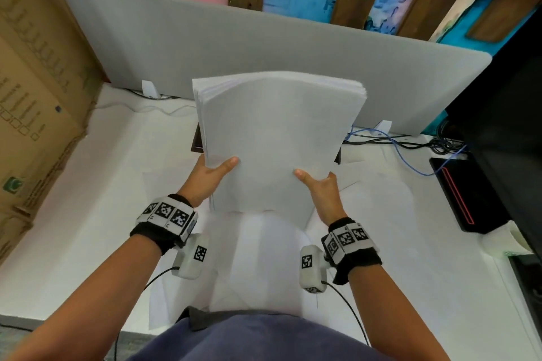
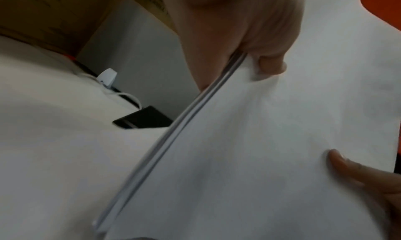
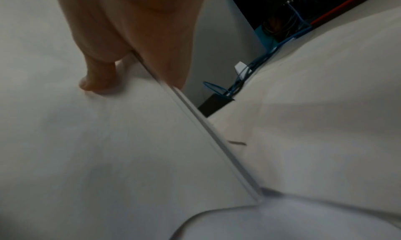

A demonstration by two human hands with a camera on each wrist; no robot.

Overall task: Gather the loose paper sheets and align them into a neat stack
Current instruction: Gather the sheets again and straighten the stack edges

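Left hand (image 1: 211,172) and right hand (image 1: 318,184) are clamping the paper stack (image 1: 278,138) upright over the tabletop (image 1: 88,214), fingers pinching its 9 and 3 o'clock edges low down; likely light, floppy, slippery, top edges fanning unevenly, so grip both sides.
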